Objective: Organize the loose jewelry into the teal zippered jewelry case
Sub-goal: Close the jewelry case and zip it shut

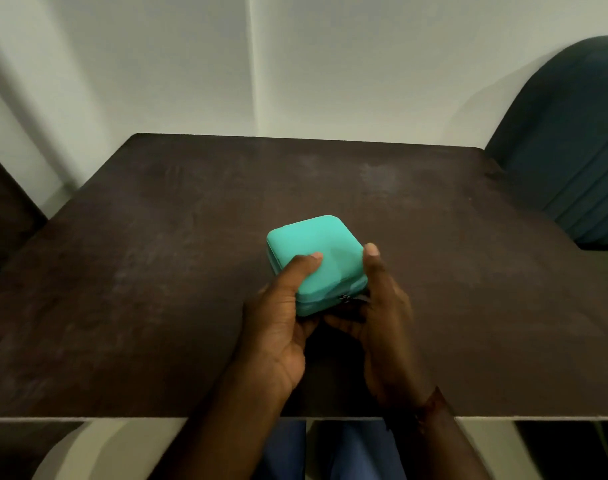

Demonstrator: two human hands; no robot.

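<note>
Two hands are gripping the closed teal jewelry case (325,252) around the middle of the tabletop (157,271); the left hand (278,327) is pressing its thumb on the lid, fingers curling underneath; the right hand (382,317) is clasping the right side by the zipper pull (345,298); a dark chair (572,150) is standing beyond the far right corner.

The case (325,261) is closed, so its inside is hidden. The left hand (281,327) and right hand (382,306) hide most of their fingers under it. The zip pull (345,298) is too small and blurry to make out. The picture's edge cuts off the chair (572,140).
</note>
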